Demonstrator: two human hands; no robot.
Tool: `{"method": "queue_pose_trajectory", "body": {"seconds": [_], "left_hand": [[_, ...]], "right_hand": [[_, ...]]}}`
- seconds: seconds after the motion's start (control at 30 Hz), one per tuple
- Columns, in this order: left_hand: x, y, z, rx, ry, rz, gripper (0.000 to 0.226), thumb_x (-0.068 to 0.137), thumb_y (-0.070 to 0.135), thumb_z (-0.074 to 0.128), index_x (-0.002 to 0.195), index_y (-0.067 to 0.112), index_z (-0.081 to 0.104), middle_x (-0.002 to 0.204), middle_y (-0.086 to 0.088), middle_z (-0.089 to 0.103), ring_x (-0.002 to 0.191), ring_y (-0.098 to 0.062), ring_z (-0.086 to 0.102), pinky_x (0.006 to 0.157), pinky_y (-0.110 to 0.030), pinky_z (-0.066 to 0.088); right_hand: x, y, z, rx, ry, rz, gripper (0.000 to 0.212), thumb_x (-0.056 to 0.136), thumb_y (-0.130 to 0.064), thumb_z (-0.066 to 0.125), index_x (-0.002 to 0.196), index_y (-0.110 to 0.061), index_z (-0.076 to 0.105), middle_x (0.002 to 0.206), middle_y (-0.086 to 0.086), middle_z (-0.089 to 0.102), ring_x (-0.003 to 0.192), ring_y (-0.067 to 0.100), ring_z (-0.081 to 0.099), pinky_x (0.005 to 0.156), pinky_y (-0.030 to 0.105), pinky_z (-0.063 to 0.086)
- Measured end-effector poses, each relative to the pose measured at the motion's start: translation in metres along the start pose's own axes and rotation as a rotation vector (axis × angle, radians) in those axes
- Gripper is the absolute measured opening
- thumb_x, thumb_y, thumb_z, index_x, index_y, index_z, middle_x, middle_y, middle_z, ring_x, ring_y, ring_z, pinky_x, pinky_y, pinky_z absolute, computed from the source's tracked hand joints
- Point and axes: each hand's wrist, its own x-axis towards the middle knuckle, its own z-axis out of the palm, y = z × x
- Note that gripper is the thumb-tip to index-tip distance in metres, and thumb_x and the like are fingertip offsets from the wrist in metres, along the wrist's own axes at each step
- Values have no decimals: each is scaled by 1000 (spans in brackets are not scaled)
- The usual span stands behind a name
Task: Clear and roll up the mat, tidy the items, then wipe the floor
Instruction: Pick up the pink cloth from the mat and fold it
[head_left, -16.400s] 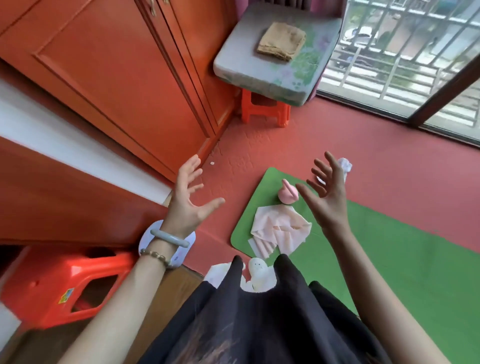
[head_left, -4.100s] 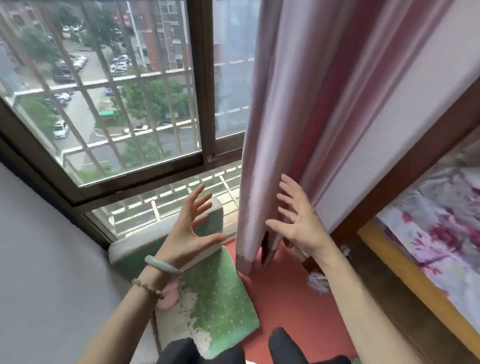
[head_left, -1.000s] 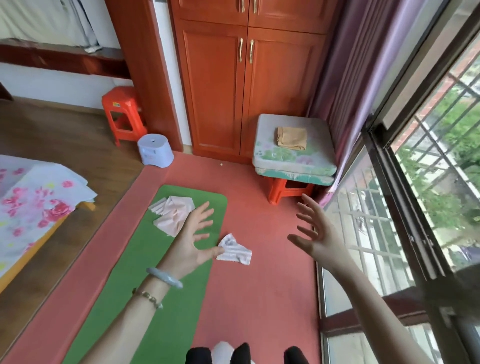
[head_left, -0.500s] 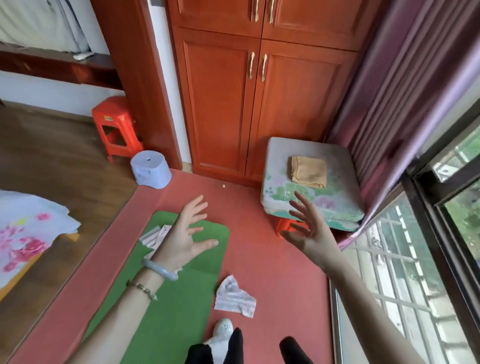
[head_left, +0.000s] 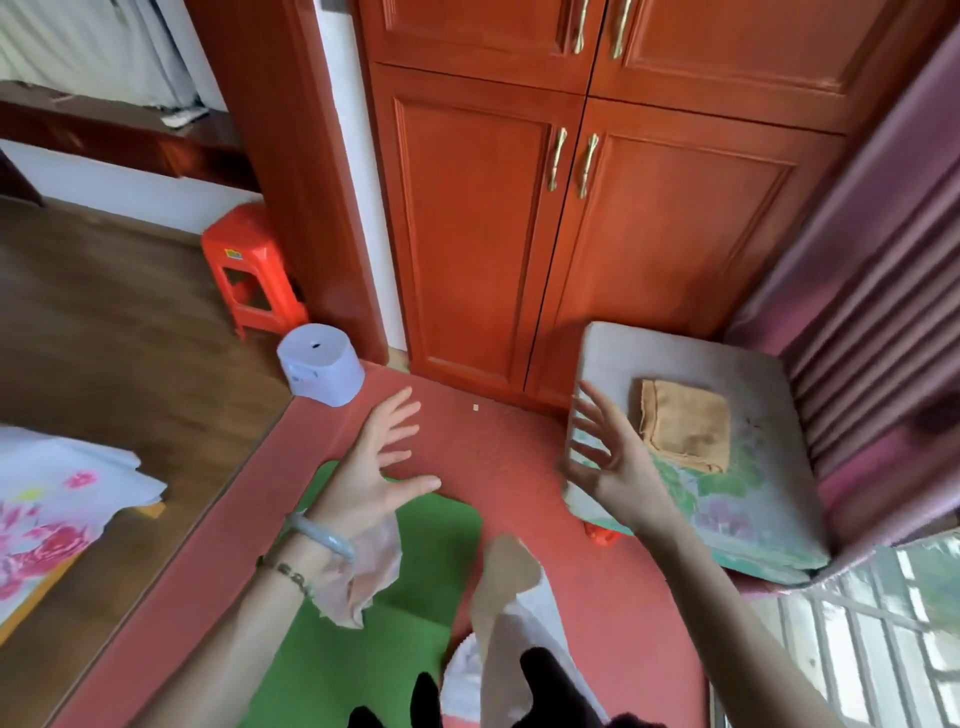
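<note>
The mat lies on the floor, its far end short of the cabinet, which stands along the floor's far edge. A cloth lies on the mat near that far end. Left of the cabinet stands a stool, with a roll on the floor just in front of it. In the far right corner a cushion carries a folded towel. The curtain hangs behind and to the right of the cushion. The window runs along the floor's right edge. A sheet lies well left of the mat.
</note>
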Motion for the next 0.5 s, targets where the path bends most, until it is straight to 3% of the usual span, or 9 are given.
{"method": "queue_pose_trajectory", "body": {"seconds": [0.23, 0.37, 0.5], "left_hand": [[143, -21, -20, -17, 132, -52, 90, 56, 40, 77, 132, 41, 30, 137, 18, 42, 121, 0, 47, 95, -25, 46], [214, -26, -32, -7, 188, -59, 88, 57, 40, 78, 131, 50, 32, 135, 23, 44, 121, -1, 48, 93, -27, 46], [259, -33, -50, -8, 242, -66, 87, 56, 37, 79, 124, 63, 31, 132, 31, 43, 120, -1, 47, 94, -21, 43]], "right_hand": [[178, 11, -4, -17, -122, -48, 83, 67, -17, 69, 135, -46, 32, 139, -4, 47, 128, 5, 44, 105, 37, 43], [272, 12, -12, -9, -204, -81, 87, 71, -5, 73, 134, -52, 33, 139, -11, 46, 129, 5, 43, 105, 39, 42], [343, 5, -9, 23, -298, -71, 88, 74, 0, 75, 135, -46, 32, 140, -3, 44, 127, 2, 44, 100, 23, 44]]}}
